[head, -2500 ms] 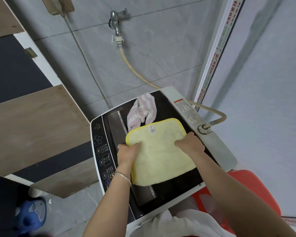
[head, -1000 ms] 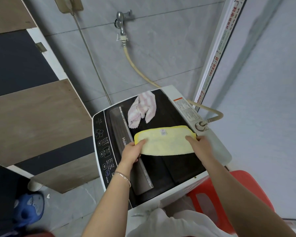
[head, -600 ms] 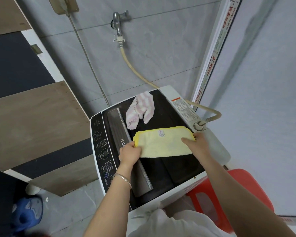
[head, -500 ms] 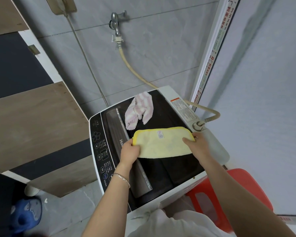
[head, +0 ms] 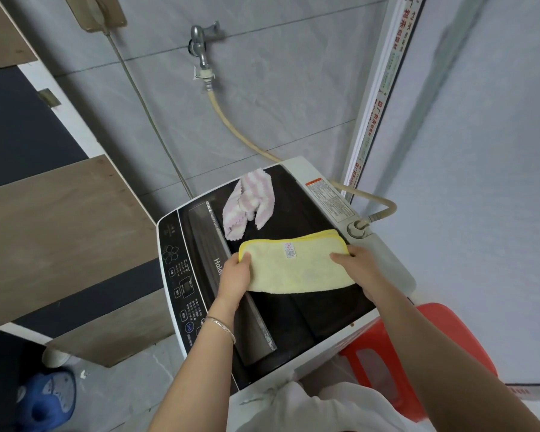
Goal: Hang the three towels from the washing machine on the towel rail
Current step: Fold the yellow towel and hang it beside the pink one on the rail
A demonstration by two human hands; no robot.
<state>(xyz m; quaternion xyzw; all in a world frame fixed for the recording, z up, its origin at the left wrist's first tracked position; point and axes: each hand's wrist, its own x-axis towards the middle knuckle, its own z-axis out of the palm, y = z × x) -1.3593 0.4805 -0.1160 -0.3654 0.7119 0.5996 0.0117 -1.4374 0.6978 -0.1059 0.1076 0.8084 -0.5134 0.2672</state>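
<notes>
A yellow towel (head: 296, 266), folded in half with a small white label on top, lies on the dark lid of the washing machine (head: 293, 316). My left hand (head: 234, 275) grips its left edge and my right hand (head: 357, 263) grips its right edge. A pink-and-white striped towel (head: 250, 205) lies crumpled further back on the lid, untouched. No third towel and no towel rail are in view.
A tap (head: 201, 46) on the grey tiled wall feeds a beige hose (head: 243, 138) to the machine's inlet. A red plastic stool (head: 418, 347) stands at the right of the machine. A wooden door (head: 60, 229) is at the left. Blue slipper (head: 47, 400) on the floor.
The yellow towel, spread flat 2.5 s ago, has been folded in half away from me. Both hands still hold its ends. The pink striped towel has not moved.
</notes>
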